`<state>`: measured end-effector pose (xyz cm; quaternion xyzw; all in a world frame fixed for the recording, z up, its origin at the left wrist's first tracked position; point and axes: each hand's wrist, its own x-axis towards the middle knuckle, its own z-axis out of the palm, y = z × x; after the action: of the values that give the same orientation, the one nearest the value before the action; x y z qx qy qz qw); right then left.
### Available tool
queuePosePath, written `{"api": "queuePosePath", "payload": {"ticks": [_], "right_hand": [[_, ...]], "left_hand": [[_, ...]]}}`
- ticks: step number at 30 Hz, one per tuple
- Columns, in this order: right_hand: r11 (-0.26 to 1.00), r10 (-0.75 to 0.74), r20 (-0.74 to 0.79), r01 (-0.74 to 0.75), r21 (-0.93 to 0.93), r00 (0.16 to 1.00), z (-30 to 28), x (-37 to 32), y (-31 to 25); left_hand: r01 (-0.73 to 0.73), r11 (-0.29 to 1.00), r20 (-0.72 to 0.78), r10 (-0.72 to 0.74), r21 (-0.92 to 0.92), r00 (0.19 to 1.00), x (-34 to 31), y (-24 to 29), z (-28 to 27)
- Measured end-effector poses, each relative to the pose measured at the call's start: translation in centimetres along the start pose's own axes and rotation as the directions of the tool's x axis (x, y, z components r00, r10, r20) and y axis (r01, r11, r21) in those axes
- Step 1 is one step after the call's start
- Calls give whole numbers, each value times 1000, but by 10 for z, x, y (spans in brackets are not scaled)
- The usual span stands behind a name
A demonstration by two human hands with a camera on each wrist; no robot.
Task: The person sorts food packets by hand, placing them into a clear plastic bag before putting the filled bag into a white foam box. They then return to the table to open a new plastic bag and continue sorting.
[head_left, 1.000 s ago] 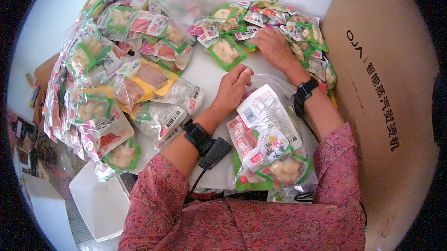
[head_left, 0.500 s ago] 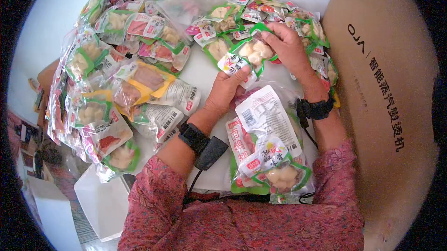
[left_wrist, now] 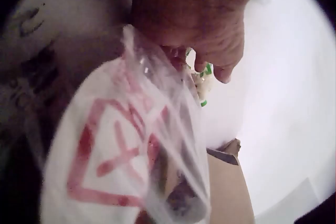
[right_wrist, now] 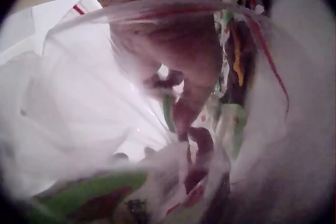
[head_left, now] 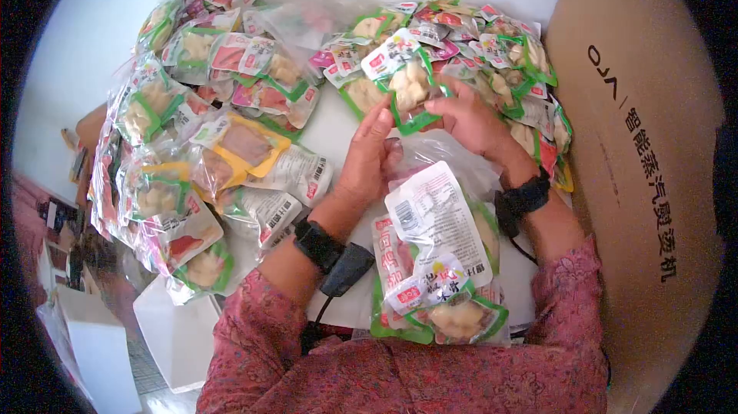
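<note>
My right hand (head_left: pixel 473 118) pinches the lower right edge of a clear-windowed food packet (head_left: pixel 407 83) with a green border and pale, lumpy contents. Its white printed end points away from me. My left hand (head_left: pixel 367 154) is at the packet's lower left edge, thumb up and fingers bent beside the mouth of a clear plastic bag (head_left: pixel 453 154); I cannot tell whether it grips either. That bag, holding several packets, lies between my forearms. In the left wrist view, its film hangs close under my left hand (left_wrist: pixel 199 29). In the right wrist view, film crosses my right hand (right_wrist: pixel 168 50).
Large clear bags of packets (head_left: pixel 200 145) fill the left side. A loose heap of packets (head_left: pixel 492 53) lies beyond my right hand. A tall cardboard box (head_left: pixel 638 145) walls the right side. A white bin (head_left: pixel 177 333) stands low at the left.
My right hand took the packet from the loose heap and brought it toward me. Both hands met on it, then its printed end swung from near me to the far side.
</note>
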<state>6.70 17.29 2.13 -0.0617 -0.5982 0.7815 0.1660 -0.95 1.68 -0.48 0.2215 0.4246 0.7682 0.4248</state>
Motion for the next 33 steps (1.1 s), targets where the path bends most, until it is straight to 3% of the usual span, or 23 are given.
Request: {"api": "queuePosePath", "payload": {"ticks": [2, 4, 5, 7, 9, 11, 12, 13, 15, 22, 25, 33], "right_hand": [[999, 42, -6, -42, -9, 999, -4, 3, 9], [928, -86, 174, 142, -344, 981, -12, 7, 15], [928, -85, 171, 140, -344, 982, -17, 7, 17], [832, -30, 244, 159, -531, 969, -17, 3, 16], [863, -22, 238, 138, -486, 971, -14, 1, 12], [891, -14, 239, 121, -439, 971, -11, 1, 9], [893, -67, 144, 124, -432, 987, -11, 2, 8], [896, -119, 46, 127, -426, 992, -11, 3, 7], [886, -150, 16, 142, -442, 989, -14, 6, 5], [906, -240, -128, 174, -386, 962, -9, 2, 2], [921, -255, -176, 184, -344, 951, -7, 0, 0], [856, -343, -135, 250, -454, 930, -6, -3, 0]], "left_hand": [[-4, 999, -76, 7, 47, 997, 4, -8, 0], [2, 996, -145, 12, 94, 989, 5, -9, 0], [-32, 996, -112, 42, 84, 993, 5, -9, -1], [-64, 995, -75, 69, 74, 995, 5, -9, 0], [-148, 989, -90, 146, -15, 985, 6, -10, 4], [-181, 983, -73, 183, 23, 980, 14, -19, -7], [-214, 975, -58, 217, 59, 974, 15, -18, -7], [-216, 975, -56, 219, 60, 974, 13, -17, -8], [-130, 951, 21, 130, 280, 991, 8, -15, -10], [-162, 952, 28, 160, 259, 987, 8, -17, -3], [-102, 919, -35, 124, 381, 992, 7, -15, -4], [-114, 926, -11, 127, 360, 992, 9, -18, -8]]}}
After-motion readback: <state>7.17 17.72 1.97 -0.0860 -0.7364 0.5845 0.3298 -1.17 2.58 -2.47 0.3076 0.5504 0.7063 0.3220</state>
